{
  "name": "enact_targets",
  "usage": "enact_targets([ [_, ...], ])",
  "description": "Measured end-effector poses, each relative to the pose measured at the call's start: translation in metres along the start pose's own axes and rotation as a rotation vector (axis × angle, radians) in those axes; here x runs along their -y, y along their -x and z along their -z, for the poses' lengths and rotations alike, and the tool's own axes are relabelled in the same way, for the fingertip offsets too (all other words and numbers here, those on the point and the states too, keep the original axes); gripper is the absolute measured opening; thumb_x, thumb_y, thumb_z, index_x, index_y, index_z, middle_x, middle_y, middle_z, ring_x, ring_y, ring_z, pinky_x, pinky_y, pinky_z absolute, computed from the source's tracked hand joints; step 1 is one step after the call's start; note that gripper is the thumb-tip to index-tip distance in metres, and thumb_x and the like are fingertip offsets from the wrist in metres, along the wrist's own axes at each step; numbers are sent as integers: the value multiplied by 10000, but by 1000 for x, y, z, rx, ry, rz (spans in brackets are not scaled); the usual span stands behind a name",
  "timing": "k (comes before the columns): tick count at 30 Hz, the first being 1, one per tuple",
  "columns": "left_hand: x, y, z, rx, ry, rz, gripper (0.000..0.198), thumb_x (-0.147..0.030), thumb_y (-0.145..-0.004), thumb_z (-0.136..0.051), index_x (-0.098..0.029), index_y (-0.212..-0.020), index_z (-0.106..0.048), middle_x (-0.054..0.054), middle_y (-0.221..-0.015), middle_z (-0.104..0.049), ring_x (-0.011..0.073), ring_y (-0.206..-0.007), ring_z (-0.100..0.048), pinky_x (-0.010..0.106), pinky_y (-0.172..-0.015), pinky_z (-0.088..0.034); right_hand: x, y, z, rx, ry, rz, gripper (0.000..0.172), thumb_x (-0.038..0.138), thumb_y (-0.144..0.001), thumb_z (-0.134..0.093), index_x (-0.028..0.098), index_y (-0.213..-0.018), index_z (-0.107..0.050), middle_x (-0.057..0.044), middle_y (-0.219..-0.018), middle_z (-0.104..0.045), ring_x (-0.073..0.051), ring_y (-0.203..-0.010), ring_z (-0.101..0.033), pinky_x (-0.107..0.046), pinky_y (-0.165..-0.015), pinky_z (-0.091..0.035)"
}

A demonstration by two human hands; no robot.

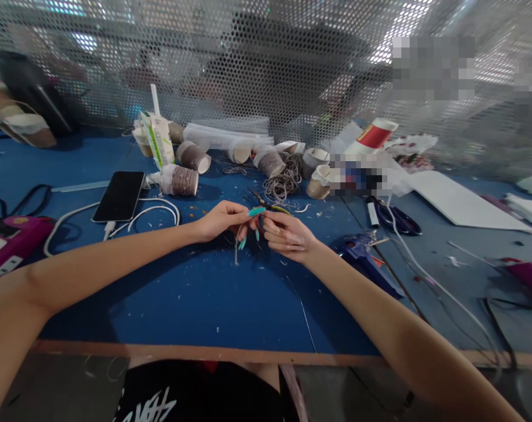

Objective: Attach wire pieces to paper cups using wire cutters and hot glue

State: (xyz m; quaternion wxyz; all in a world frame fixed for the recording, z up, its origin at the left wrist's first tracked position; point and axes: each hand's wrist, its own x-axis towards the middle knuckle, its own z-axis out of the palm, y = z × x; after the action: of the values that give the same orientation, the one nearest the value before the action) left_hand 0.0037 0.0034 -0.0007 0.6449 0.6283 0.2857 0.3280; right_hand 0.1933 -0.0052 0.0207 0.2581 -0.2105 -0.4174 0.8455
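Cord (236, 249) is pinched in the left hand (225, 221), centrally above the desk (195, 316), one end hanging down. The left grip is closed on it between thumb and fingers. The right hand (290, 236) is placed just beside, fingers curled; whether anything is held in its grip cannot be told. Both forearms (143, 247) are extended forward and angled inward. Print on the carton (163, 140) is too small to be read; white lettering on the black garment (204, 395) is not legible.

dim light, glare through perforated mesh (195, 70), stretched edges, pixelated patches at right
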Motion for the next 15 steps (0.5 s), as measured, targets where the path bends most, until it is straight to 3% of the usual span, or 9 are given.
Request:
enact_targets([
  [6, -3, -1, 1, 55, 256, 130, 213, -273, -857, -565, -143, -701, -628, -22, -498, -573, 73, -467, -522, 203, -536, -440, -5, -2, -1, -56, 27, 33, 418, 202, -969, -364, 121, -604, -551, 107, -293, -327, -2, -206, -166, -67, -262, -245],
  [11, -6, 0, 0, 51, 311, 193, 300, -231, -848, -581, -146, -563, -540, -43, -462, -477, 66, -481, -469, 194, -527, -415, -11, -1, -3, -12, 4, 68, 462, 202, -985, -338, 127, -564, -513, 112, -299, -281, 7, -228, -137, -51, -299, -259],
  [15, -6, -1, -1, 10, 317, 208, 294, -250, -846, -593, -154, -581, -512, -46, -494, -464, 63, -494, -454, 183, -514, -410, -14, -2, -3, 37, -12, 103, 436, 207, -992, -334, 141, -590, -491, 122, -316, -255, 2, -242, -111, -47, -304, -260],
])
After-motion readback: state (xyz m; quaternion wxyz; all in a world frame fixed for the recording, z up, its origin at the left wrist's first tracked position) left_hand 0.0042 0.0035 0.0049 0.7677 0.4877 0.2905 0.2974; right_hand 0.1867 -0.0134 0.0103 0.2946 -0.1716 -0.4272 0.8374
